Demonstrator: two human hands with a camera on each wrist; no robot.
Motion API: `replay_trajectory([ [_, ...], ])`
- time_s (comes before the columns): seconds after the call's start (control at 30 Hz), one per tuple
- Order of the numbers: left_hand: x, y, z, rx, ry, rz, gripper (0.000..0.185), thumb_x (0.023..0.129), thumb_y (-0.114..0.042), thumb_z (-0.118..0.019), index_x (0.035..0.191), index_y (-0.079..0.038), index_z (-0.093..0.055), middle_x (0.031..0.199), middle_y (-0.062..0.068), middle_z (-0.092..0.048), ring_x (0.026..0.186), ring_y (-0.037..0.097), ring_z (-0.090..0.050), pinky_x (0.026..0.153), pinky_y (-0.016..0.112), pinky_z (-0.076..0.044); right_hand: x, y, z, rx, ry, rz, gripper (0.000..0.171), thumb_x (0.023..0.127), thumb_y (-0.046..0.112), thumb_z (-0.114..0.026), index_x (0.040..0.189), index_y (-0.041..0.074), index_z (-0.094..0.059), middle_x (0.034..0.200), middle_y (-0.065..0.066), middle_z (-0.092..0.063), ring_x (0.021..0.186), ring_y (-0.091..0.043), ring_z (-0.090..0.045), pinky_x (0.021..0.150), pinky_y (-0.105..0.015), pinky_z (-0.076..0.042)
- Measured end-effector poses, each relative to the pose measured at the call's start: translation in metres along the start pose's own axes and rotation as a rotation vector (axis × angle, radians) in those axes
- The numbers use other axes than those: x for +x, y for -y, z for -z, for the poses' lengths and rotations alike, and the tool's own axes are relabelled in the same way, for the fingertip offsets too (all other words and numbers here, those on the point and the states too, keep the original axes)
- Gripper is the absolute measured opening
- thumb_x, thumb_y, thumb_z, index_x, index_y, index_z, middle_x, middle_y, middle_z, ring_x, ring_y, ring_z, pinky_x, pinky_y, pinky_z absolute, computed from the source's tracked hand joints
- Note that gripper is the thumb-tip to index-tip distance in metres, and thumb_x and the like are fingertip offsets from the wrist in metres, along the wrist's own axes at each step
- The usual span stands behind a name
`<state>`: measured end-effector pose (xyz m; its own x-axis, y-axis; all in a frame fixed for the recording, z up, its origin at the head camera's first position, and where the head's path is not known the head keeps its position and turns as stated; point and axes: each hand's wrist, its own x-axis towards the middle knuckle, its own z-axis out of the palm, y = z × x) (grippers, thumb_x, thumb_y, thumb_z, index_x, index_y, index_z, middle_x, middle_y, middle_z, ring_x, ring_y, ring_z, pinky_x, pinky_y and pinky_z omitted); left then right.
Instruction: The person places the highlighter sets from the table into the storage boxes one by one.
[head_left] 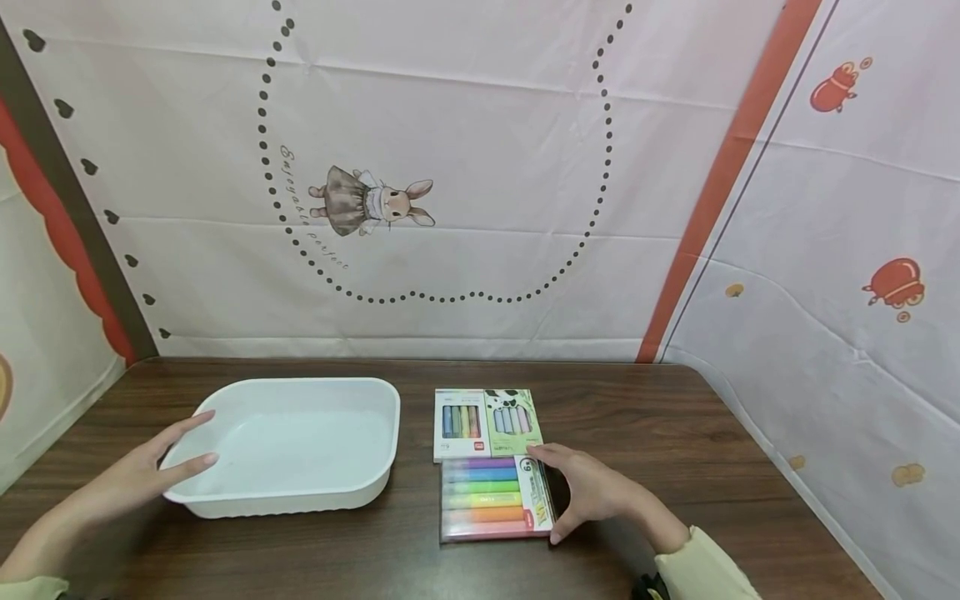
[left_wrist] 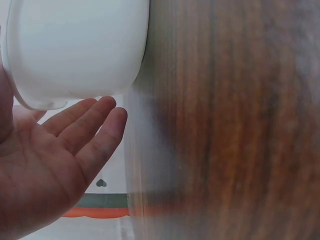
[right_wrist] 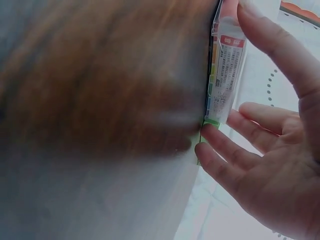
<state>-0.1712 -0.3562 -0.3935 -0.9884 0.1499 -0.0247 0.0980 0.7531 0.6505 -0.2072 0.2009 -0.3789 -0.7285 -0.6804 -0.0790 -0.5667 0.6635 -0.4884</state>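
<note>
Marker pack | two smaller packs behind | white tub left

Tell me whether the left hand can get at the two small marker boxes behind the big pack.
Probably not directly: the left hand rests at the white tray, which lies between it and the small marker boxes.

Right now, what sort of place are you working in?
Probably a staged tabletop set rather than a lived-in room: a dark wooden table enclosed by printed cartoon backdrop sheets, with only a white plastic tub and highlighter packs laid out.
</note>
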Motion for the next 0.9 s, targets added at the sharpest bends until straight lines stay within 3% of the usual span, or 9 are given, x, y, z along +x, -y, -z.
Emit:
replay_trajectory([
  [0.47,0.0009,-0.0002,0.0004,-0.01,-0.01,-0.015,0.07,0.093,-0.032,-0.051,0.145,-0.005,-0.013,0.139,0.039,-0.018,0.12,0.056,-0.022,0.081,0.065,-0.029,0.0026,0.0044,-0.0001,-0.058,-0.031,0.014,0.096,0.052,0.03,-0.087,0.133,0.003,-0.044,0.134,-0.014,-0.042,0.121,-0.032,-0.039,0.094,-0.051,-0.038],
  [0.9,0.0013,0.0028,-0.0002,-0.008,-0.004,-0.012,0.071,0.093,-0.032,-0.052,0.145,-0.004,-0.013,0.138,0.04,-0.017,0.119,0.057,-0.022,0.08,0.066,-0.03,-0.0023,0.0068,0.0006,0.0,-0.016,0.013,0.096,0.055,0.026,-0.085,0.137,0.004,-0.039,0.13,-0.007,-0.038,0.116,-0.024,-0.04,0.092,-0.041,-0.041],
])
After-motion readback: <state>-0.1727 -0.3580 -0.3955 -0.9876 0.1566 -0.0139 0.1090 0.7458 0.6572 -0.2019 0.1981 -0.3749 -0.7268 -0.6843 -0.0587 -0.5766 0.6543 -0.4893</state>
